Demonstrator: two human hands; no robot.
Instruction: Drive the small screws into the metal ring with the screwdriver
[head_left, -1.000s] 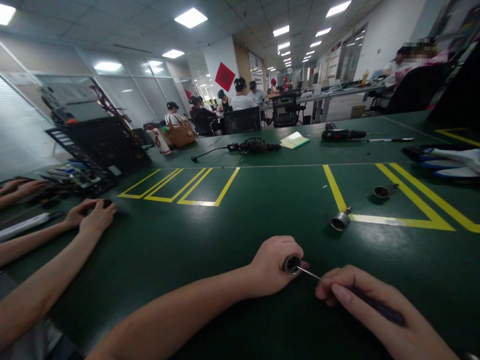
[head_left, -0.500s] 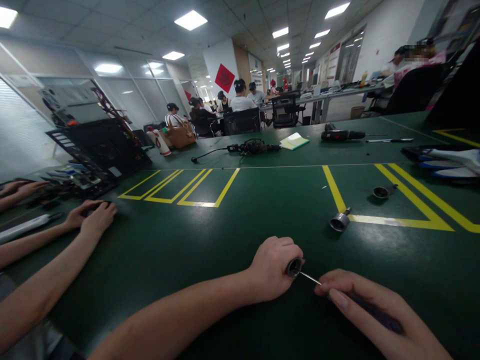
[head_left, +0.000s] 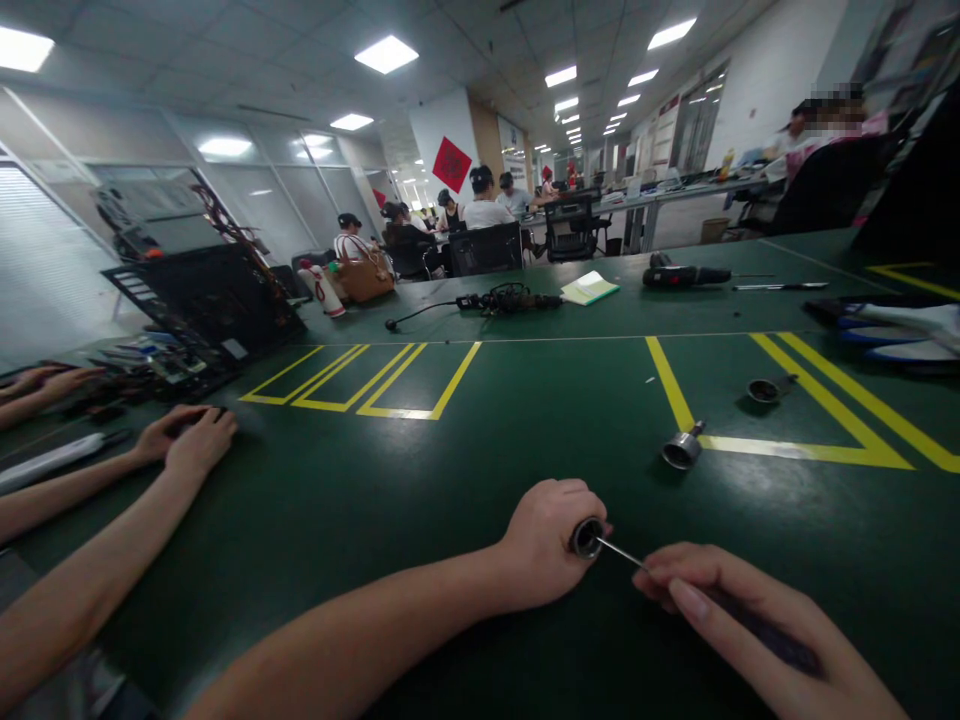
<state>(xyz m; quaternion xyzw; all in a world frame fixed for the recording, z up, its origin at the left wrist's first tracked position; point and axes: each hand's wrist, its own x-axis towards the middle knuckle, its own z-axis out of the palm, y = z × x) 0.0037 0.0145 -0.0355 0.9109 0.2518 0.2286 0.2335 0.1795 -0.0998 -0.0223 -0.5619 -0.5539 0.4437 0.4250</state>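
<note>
My left hand [head_left: 551, 545] is closed around a cup-shaped metal bit [head_left: 576, 540], its round open end facing right. In my right hand [head_left: 757, 620] lies a thin-shafted screwdriver [head_left: 621, 553] with a dark handle, gripped between thumb and fingers. The shaft's tip reaches the mouth of the bit; how far it goes inside is hard to see. Beyond my hands, a second cup-shaped bit with a shank [head_left: 681, 448] lies at the corner of the yellow tape. A third similar bit [head_left: 765, 390] rests farther right, within the taped outline.
Yellow tape outlines [head_left: 397, 413] mark the green table [head_left: 360, 500]. Toward the back are a black cabled tool [head_left: 510, 299], a notepad [head_left: 590, 288], a power drill [head_left: 686, 272] and a pen [head_left: 780, 287]. Gloves [head_left: 907, 330] lie right. A co-worker's hands [head_left: 196, 440] are at left.
The screwdriver shaft has shifted slightly at the bit's mouth, and my right hand has moved a little right. The view has tilted slightly. Both hands keep their hold.
</note>
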